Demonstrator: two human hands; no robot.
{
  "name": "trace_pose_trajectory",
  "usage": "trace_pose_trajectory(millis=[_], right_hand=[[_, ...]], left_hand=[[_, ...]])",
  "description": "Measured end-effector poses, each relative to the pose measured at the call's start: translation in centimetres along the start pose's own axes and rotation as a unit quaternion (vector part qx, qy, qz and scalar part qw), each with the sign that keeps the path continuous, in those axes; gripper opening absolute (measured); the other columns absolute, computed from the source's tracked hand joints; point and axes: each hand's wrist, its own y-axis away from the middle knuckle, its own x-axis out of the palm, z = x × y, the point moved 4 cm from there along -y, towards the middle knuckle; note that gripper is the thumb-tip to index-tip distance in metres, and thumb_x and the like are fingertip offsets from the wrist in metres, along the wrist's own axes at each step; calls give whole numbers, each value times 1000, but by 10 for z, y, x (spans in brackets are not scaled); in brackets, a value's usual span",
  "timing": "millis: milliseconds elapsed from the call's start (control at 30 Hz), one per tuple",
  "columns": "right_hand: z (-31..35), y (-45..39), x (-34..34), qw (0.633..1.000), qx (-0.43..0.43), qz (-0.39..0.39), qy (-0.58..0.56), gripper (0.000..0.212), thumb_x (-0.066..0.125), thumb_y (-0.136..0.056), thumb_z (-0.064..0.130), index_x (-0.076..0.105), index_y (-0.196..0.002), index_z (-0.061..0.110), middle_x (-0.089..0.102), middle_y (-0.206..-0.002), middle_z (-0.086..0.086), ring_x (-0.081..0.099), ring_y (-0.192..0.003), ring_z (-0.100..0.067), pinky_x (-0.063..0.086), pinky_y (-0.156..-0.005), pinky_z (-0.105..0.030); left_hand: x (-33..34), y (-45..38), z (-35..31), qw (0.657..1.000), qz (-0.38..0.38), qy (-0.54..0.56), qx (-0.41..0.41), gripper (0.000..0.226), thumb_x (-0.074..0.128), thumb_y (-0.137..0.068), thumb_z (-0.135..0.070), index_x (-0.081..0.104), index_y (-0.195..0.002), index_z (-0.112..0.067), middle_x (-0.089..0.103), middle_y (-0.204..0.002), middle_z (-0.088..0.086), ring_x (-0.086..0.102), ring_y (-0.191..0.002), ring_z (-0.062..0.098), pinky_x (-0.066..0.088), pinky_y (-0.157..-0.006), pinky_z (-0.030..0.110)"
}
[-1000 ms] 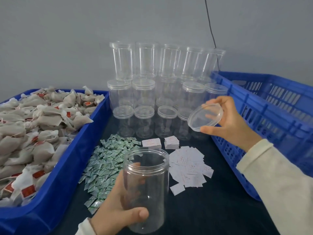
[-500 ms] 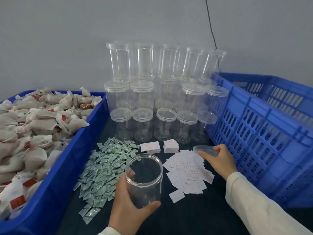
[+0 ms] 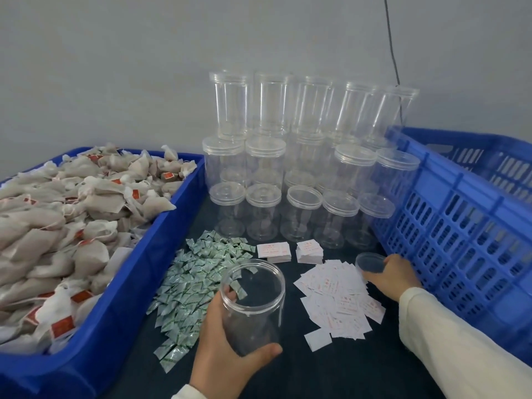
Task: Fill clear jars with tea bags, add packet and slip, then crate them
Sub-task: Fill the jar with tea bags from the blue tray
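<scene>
Above the packets, left hand [image 3: 230,349] grips open jar [image 3: 253,306], thumb forward.

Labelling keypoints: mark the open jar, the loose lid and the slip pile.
open jar [image 3: 253,309], head view, clear side wall
loose lid [image 3: 370,262], head view, its inside face
slip pile [image 3: 339,300], head view, middle of the scattered slips

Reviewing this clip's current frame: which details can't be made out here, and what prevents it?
All in the head view:
- Slips: red print too small and blurred to read.
- Green packets: markings too small.
- Lid: its near edge is covered by the right hand, so its grip there is unclear.
- Blue crate: interior hidden by its own wall, right side cut off by the frame edge.
- Rear jars: count muddled by overlapping clear walls.
</scene>
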Motion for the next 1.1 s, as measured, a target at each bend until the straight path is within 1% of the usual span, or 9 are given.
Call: trace_pose_trajectory(millis=[133, 233, 400, 467, 533, 667, 733, 900, 1100], right_hand=[[18, 8, -13, 995, -1, 62, 81, 70, 67, -83, 46, 42, -135, 6, 53, -129, -12, 54, -112, -27, 46, -86, -31], [52, 18, -39, 992, -62, 56, 93, 66, 66, -85, 47, 48, -136, 9, 53, -136, -10, 53, -119, -26, 41, -89, -29], [162, 52, -101, 971, -217, 12, -101, 35, 73, -81, 40, 66, -110, 22, 70, -105, 2, 66, -95, -16, 48, -90, -33], [211, 70, -108, 943, -270, 40, -190, 16, 72, -83, 32, 67, -96, 25, 72, -87, 5, 70, -78, -6, 53, -79, -25], [259, 90, -102, 917, -321, 72, -226, 4, 70, -87, 25, 66, -88, 26, 70, -82, 8, 67, -65, 3, 51, -68, -17], [340, 130, -56, 878, -435, 116, -163, 10, 70, -88, 24, 65, -81, 30, 68, -79, 11, 67, -71, -2, 51, -71, -17], [370, 145, -22, 860, -482, 133, -99, 2, 69, -87, 27, 69, -87, 29, 67, -85, 15, 63, -81, -6, 46, -77, -21], [416, 156, 58, 838, -519, 145, 81, 33, 65, -89, 27, 67, -117, 11, 64, -121, 0, 58, -101, -17, 44, -87, -28], [424, 138, 108, 861, -480, 130, 104, 51, 64, -90, 33, 50, -136, 18, 55, -134, -8, 55, -118, -25, 43, -96, -35]], left_hand=[[-5, 2, -3, 1000, -1, 1, 2, 120, 83, -27, -71, 23, -130, -58, 43, -131, -28, 41, -125, 0, 34, -97, 20], [-14, 1, -11, 1000, -20, -1, 13, 126, 79, -25, -78, 23, -135, -53, 44, -134, -19, 43, -127, 6, 36, -104, 27], [-44, 0, -36, 993, -97, 4, 60, 108, 88, -35, -63, 31, -126, -52, 46, -132, -20, 44, -126, 0, 40, -106, 31], [-60, 3, -41, 989, -132, -13, 64, 105, 89, -36, -51, 31, -124, -50, 46, -136, -13, 43, -129, 7, 38, -109, 38], [-75, 9, -42, 986, -156, -17, 57, 109, 85, -33, -49, 30, -126, -48, 46, -135, -15, 43, -128, 5, 38, -107, 31], [-104, 24, -40, 981, -187, 3, 48, 114, 85, -30, -48, 37, -132, -35, 46, -126, -25, 43, -113, -21, 37, -86, -1], [-112, 30, -40, 982, -183, -3, 52, 114, 92, -32, -43, 38, -131, -31, 48, -127, -23, 44, -113, -21, 38, -84, -1], [-122, 41, -46, 981, -189, 0, 53, 108, 87, -31, -66, 40, -124, -36, 53, -123, -34, 45, -113, -23, 40, -81, -2], [-132, 44, -42, 976, -216, -24, 32, 127, 80, -28, -77, 32, -137, -34, 37, -128, -45, 41, -118, -20, 37, -85, -2]])
